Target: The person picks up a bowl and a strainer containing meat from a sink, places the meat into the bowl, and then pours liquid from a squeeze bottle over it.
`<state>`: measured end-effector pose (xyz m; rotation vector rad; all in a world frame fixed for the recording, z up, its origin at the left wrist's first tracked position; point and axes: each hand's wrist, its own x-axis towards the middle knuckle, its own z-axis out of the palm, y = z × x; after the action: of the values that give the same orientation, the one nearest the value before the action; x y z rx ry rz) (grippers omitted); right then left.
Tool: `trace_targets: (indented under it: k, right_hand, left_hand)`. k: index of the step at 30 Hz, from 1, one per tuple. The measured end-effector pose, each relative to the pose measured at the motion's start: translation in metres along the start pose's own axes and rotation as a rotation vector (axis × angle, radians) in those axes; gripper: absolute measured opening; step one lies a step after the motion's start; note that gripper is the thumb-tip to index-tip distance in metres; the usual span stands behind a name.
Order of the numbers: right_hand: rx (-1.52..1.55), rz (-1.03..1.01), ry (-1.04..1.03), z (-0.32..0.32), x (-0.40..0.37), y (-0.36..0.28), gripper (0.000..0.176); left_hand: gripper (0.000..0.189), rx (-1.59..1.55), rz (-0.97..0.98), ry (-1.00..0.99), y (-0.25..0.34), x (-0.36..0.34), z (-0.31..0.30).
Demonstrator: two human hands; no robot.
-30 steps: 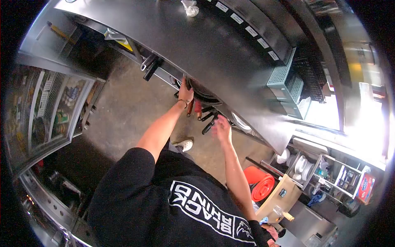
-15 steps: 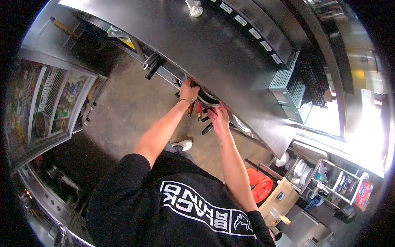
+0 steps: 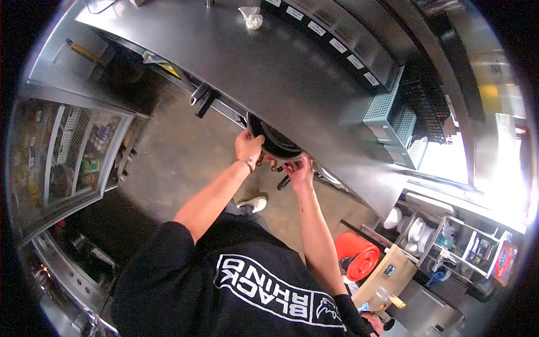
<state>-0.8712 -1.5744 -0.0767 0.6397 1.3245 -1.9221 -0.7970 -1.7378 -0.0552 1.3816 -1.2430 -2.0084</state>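
Observation:
A dark, round, shallow pan (image 3: 276, 145) sticks out from beneath the front edge of the steel counter (image 3: 224, 53), and part of it is hidden under the countertop. My left hand (image 3: 249, 146) is closed on the pan's left rim, with the thumb on top. At the right rim, my right hand (image 3: 301, 172) has its fingers curled under the pan, so they are partly hidden. Below the pan hang several handles, among them a black handle (image 3: 284, 183) close to my right fingers.
A crumpled white cloth (image 3: 251, 18) lies on the counter. Grey plastic baskets (image 3: 387, 115) stand at its right end. More black handles (image 3: 203, 105) jut out below the counter's left part. A red-orange bucket-like item (image 3: 362, 259) and stacked white plates (image 3: 418, 235) are at lower right.
The pan has come outward from under the counter toward me. My left hand has shifted slightly left and down with its rim, and my right hand has closed in under the other side.

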Motion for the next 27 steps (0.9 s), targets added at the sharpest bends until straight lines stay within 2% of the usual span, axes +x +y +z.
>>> trace_targets:
  k: [1,3,4,5,7,8,9,11,13,15,16,17,19,21,25,26,27]
  right_hand:
    - [0.007,0.003,-0.004,-0.001,0.002,0.003,0.035]
    - [-0.623,-0.252,0.163,-0.004,0.006,0.01,0.041]
    - [-0.768,-0.289,0.149,0.006,-0.008,0.004,0.048]
    - [-0.761,-0.287,0.147,0.005,-0.01,0.01,0.048]
    - [-1.331,-0.92,0.402,0.002,-0.014,0.027,0.048]
    - [-1.086,-0.747,0.271,0.029,-0.047,0.012,0.051]
    - [-1.082,-0.746,0.267,0.032,-0.055,0.013,0.051]
    - [-1.32,-1.031,0.155,0.028,-0.071,0.021,0.052]
    - [-1.265,-0.971,0.136,0.019,-0.075,0.033,0.045]
    - [-1.524,-0.81,0.047,0.015,-0.073,0.039,0.035]
    - [-1.46,-0.725,0.026,0.018,-0.076,0.038,0.035]
    - [-1.46,-0.724,0.025,0.023,-0.075,0.035,0.035]
    - [-1.555,-0.384,0.061,0.038,-0.068,0.029,0.044]
    - [-1.637,-0.372,0.06,0.028,-0.05,0.04,0.049]
    - [-1.667,-0.25,-0.089,0.029,-0.045,0.043,0.044]
    - [-1.571,-0.335,-0.044,0.028,-0.051,0.049,0.043]
    - [-1.474,-0.415,0.001,0.024,-0.058,0.054,0.041]
  left_hand:
    - [0.017,-0.099,-0.103,-0.015,0.007,-0.01,-0.006]
    - [0.018,-0.077,-0.142,-0.013,0.023,-0.03,-0.02]
    - [0.019,-0.062,-0.184,-0.012,0.026,-0.037,-0.027]
    - [0.019,-0.055,-0.18,-0.01,0.023,-0.041,-0.034]
    - [0.017,-0.068,-0.168,0.062,0.009,-0.041,-0.051]
    - [0.017,-0.044,-0.153,0.094,-0.019,-0.029,-0.067]
    - [0.017,-0.042,-0.15,0.097,-0.028,-0.027,-0.077]
    - [0.017,-0.117,-0.092,0.095,-0.039,-0.035,-0.095]
    - [0.019,-0.128,-0.162,0.126,-0.044,-0.047,-0.111]
    - [0.019,-0.146,-0.132,0.077,-0.049,-0.057,-0.124]
    - [0.017,-0.152,-0.215,0.104,-0.042,-0.065,-0.127]
    - [0.017,-0.152,-0.216,0.106,-0.046,-0.068,-0.13]
    - [0.014,-0.185,-0.203,0.125,-0.049,-0.072,-0.133]
    - [0.014,-0.196,-0.191,0.116,-0.049,-0.078,-0.134]
    - [0.015,0.122,-0.013,0.21,-0.067,-0.074,-0.154]
    - [0.017,0.265,0.039,0.241,-0.071,-0.074,-0.158]
    - [0.017,0.262,0.035,0.247,-0.066,-0.076,-0.158]
